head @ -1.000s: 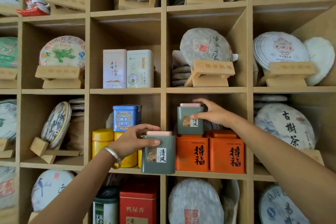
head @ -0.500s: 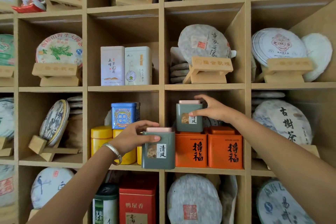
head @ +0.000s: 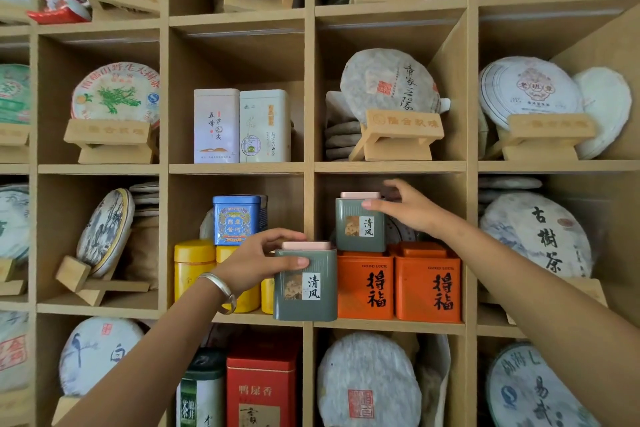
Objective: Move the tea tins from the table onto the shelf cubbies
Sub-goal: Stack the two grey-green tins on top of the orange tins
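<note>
A grey-green tea tin with a pink lid [head: 304,288] hangs in front of the shelf's upright divider, level with the middle shelf board [head: 388,325]. My left hand [head: 256,260] grips it, thumb across the front and fingers over the lid. A second matching green tin [head: 360,224] stands on top of the left orange tin [head: 365,284] in the cubby to the right. My right hand [head: 407,210] is beside it: the thumb lies straight against its upper front, and the fingers are spread above and behind the lid.
A second orange tin [head: 427,286] stands beside the first. The left cubby holds yellow canisters [head: 194,267] with a blue tin [head: 237,218] on top. Two white tins [head: 242,126] sit one cubby up. Wrapped tea cakes on wooden stands fill the surrounding cubbies.
My right hand's fingers have lifted off the upper green tin's lid and spread. My left hand and its tin have barely moved.
</note>
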